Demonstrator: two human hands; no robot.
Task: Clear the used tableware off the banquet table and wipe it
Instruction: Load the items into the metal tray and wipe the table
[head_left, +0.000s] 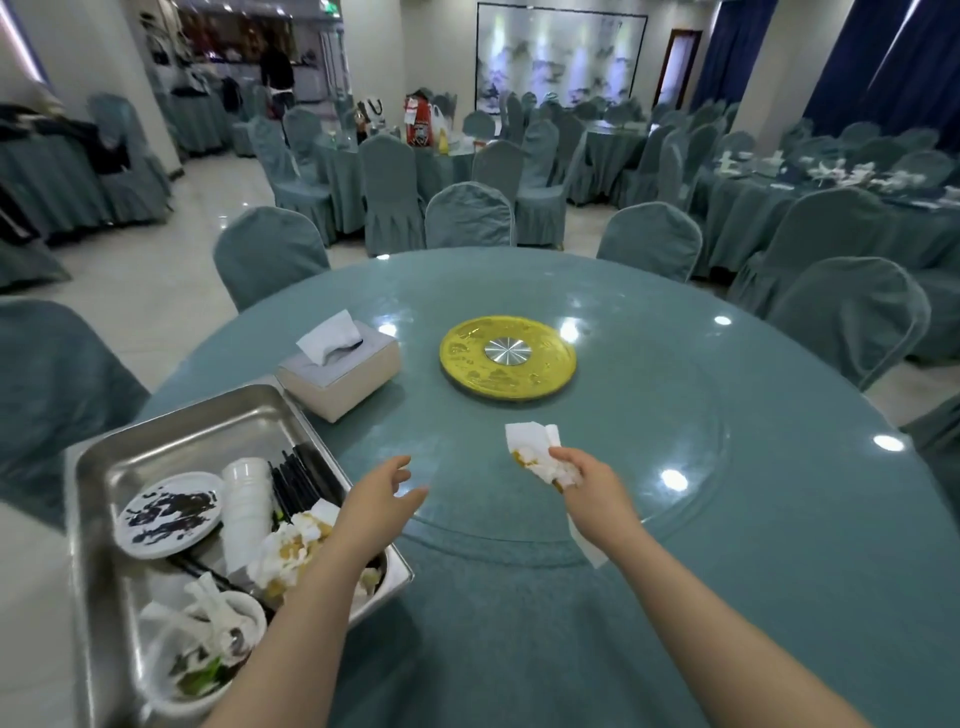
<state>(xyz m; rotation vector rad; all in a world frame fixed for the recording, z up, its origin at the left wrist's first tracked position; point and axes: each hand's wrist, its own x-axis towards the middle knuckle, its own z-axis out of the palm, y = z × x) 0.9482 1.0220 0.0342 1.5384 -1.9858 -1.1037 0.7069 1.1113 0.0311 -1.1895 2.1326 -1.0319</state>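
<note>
Stage: the clearing looks almost finished; the wiping is the step in hand.
Desk: the round desk (675, 519) is bare of dishes; only a tissue box (340, 364) and the gold disc (508, 357) at its centre stand on it.
Tray: a metal tray (171, 441) sits at the near left edge of the desk and holds the used tableware.
Tray contents: a patterned plate (169, 514), a stack of white cups (247, 499), black chopsticks (298, 475), a bowl (202, 644) with leftovers and spoons, and soiled napkins (291, 551).
Right hand: the right hand (582, 480) is closed round a crumpled tissue (540, 449) stained yellow, held just above the glass near the gold disc.
Left hand: the left hand (382, 491) is open with fingers spread and holds nothing, hovering over the desk just beside the tray's right rim.
Done: as far as can be seen, all tableware is off the desk and in the tray.
Left: the stained tissue still has to go into the tray, and the rest of the glass probably needs a pass; whether smears remain elsewhere is too faint to tell under the light reflections.
Also left: the loaded tray itself has yet to be carried off.
</note>
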